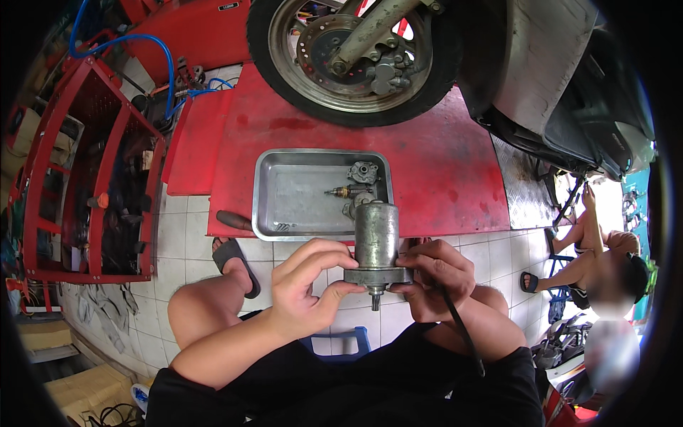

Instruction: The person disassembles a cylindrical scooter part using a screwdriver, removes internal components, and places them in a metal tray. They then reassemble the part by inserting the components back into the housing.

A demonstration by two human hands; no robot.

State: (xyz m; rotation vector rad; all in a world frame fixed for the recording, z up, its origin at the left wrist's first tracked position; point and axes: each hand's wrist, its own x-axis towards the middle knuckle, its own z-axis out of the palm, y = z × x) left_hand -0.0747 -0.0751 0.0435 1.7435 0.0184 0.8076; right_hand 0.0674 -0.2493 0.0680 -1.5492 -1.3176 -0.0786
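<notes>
Between my two hands I hold a starter motor (377, 235), a worn metal cylinder with a flange and a short toothed shaft pointing toward me. My left hand (311, 285) pinches the flange's left side between thumb and fingers. On the other side, my right hand (437, 281) grips the flange, and a black cable (462, 331) hangs down past its palm. Just beyond the motor lies a metal tray (260, 192). Inside it are a round metal cover (363, 172), a small shaft-like part (350, 191) and another metal part partly hidden by the motor.
The tray rests on a red lift platform (448, 185), beside a dark handle (233, 220). A scooter's front wheel (348, 117) stands behind it. At left is a red tool rack (43, 245) with a blue hose (167, 57) above. Another person (569, 267) sits at right.
</notes>
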